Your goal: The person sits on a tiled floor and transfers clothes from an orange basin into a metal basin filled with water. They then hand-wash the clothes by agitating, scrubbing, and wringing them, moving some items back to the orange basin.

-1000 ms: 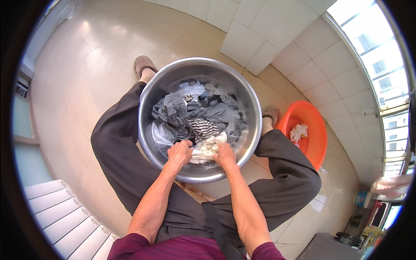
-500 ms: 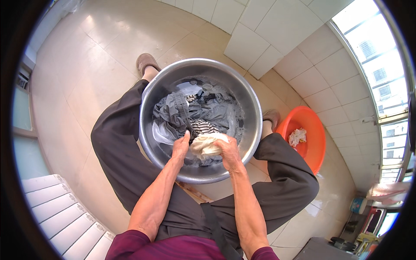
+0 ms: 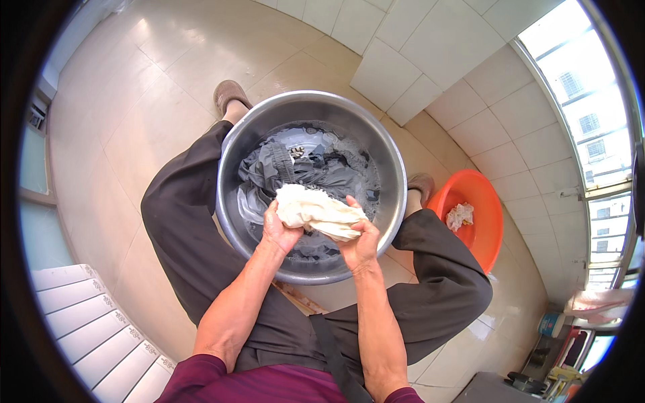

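Note:
Between my hands, over the near part of a large metal basin, a wet cream-white cloth is bunched up. My left hand grips its left end, and my right hand is closed round its right end. Below it in soapy water lie grey garments, one with a gathered elastic band. A bit of black-and-white striped fabric shows among them; the cream cloth hides what lies directly beneath it.
To the right of the basin, beyond my knee, stands an orange tub holding a crumpled whitish cloth. My legs bend around the basin on both sides. A tiled block juts out at the far right, and a white ridged panel lies at the lower left.
Both hands have lifted the cream cloth and spread it wider between them. My left hand now holds its end, and the striped fabric near it is mostly covered.

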